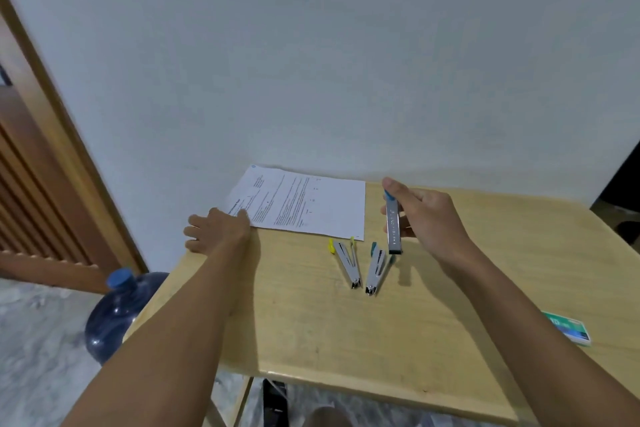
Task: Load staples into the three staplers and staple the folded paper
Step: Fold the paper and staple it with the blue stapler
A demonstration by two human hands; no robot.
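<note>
Head view: right hand [427,218] at about 2 o'clock from table centre, fingers curled around a blue stapler [393,224], held off the table, tilted, blue end up under the thumb, metal nose pointing down. Left hand [216,230] at 10 o'clock, spread flat, fingertips pressing the near left corner of the paper [301,201], gripping nothing. Paper lies flat at 11–12 o'clock against the wall; any fold can't be made out from here. Yellow stapler [344,262] and teal stapler [375,269] rest near table centre, just beside each other, noses toward the person; both look splayed open in a narrow V. Staple box [568,328] well apart at 4 o'clock near the table [311,333] edge.

Step in hand, as a guess: getting the blue stapler ready for loading. To do it well, probably free the left hand from the paper, open the stapler's top with two hands, keep the channel level so a strip slides in straight, and fetch the box first since it sits far off.

Materials: staplers slim, shiny metal bars with small coloured plastic ends, hard and slippery. Paper thin, white, printed text, slides easily. Table pale wood-grain laminate, smooth, rounded corner. Box green-and-white card, small, flat. Water jug [114,315], blue translucent plastic, on the floor at 8 o'clock
</note>
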